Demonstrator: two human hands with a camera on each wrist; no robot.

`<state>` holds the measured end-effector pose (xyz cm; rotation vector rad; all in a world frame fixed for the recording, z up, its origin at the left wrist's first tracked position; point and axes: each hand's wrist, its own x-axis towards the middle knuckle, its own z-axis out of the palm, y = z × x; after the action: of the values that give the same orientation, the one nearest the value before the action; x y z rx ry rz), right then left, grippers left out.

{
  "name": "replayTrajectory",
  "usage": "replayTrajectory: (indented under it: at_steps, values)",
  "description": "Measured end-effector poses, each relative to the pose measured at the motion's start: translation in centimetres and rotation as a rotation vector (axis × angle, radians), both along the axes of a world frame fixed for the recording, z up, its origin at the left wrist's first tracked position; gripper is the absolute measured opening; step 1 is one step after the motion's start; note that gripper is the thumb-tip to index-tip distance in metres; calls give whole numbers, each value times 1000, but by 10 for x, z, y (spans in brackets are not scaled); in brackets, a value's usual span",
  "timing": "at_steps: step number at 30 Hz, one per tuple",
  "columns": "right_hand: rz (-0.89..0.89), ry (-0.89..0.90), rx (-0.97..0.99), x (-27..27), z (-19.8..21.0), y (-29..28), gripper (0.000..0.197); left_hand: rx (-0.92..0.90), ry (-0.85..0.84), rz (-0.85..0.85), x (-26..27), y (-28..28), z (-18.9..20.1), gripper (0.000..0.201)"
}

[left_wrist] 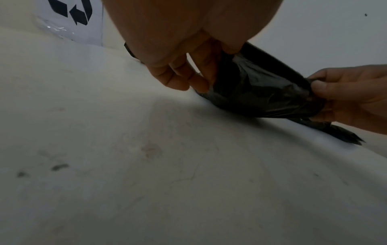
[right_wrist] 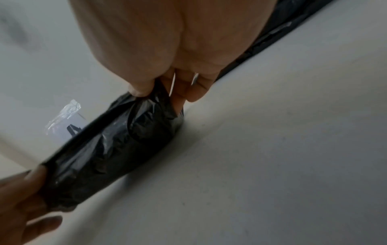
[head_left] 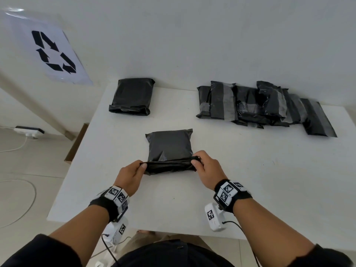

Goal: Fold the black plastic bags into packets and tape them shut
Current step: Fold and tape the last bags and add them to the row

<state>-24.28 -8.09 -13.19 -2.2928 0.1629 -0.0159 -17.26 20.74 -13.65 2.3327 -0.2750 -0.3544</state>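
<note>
Both hands pinch the near folded edge of one black bag (head_left: 169, 149) lying mid-tabletop (head_left: 250, 180): left hand (head_left: 131, 174) at its left corner, right hand (head_left: 207, 170) at its right. One untaped packet (head_left: 132, 96) lies far left, apart. A heap of taped packets (head_left: 260, 105), overlapping beyond a sure count, lines the far right edge.

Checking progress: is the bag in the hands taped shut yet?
Not yet. The bag shows no tape; both hands, left and right, pinch its near flap.
</note>
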Motion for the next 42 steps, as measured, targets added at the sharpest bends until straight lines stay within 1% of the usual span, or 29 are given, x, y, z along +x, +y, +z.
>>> replayTrajectory:
  at_steps: [3,6,7,9,11,13,16,17,19,20,22,23,25,27,29,30,31,32,33,35,38,40,42]
  values:
    - [-42,35,22,5,-3,6,11,-2,38,74,-1,-3,-2,23]
    - [-86,30,28,4,-4,8,12,-93,94,179,0,-6,-3,7]
    - [-95,26,32,3,-4,8,12,-136,113,213,-1,-7,-2,6]
    - [-93,18,55,-1,-4,7,13,-165,117,249,0,-7,-1,13]
    - [-78,20,93,-4,-5,6,16,-152,84,228,0,-6,0,17]
    - [-80,25,146,-6,-5,5,14,-149,37,179,0,-7,-1,24]
    - [-98,5,193,-7,-5,1,12,-161,57,120,1,-6,-3,37]
    - [-98,5,201,-7,-4,0,12,-165,73,109,2,-6,-3,37]
    - [-105,28,225,-7,-2,-2,12,-184,90,84,3,-4,-1,31]
    - [-100,53,222,-8,-1,-3,21,-184,72,44,3,-3,1,30]
    - [-35,98,146,-9,-1,-5,42,-126,0,-86,4,0,-1,40]
    - [16,97,79,-9,-3,-6,45,-74,-43,-136,5,1,-3,42]
    - [82,25,-34,-9,-7,-5,32,5,-177,-174,6,3,-8,33]
    - [114,-127,-116,-9,-11,-5,17,49,-383,-229,8,3,-9,20]
    - [189,-254,-209,-9,-14,-6,14,87,-580,-374,10,4,-7,10]
    - [242,-296,-248,-9,-15,-7,14,108,-633,-465,12,4,-5,12]
    - [287,-319,-273,-9,-15,-8,15,128,-646,-542,14,4,-4,15]
    - [306,-310,-274,-8,-14,-9,19,137,-628,-589,16,3,-2,17]
    - [295,-276,-243,-8,-13,-9,22,132,-591,-601,18,3,-1,19]
    - [215,-169,-133,-7,-9,-9,23,84,-479,-520,19,1,1,21]
    - [85,-46,8,-3,-3,-5,18,-36,-219,-233,18,-6,5,8]
    - [9,-19,96,0,-1,-2,15,-143,-91,-35,18,-12,5,12]
    - [-51,-9,148,4,-1,2,13,-227,-35,68,20,-17,5,13]
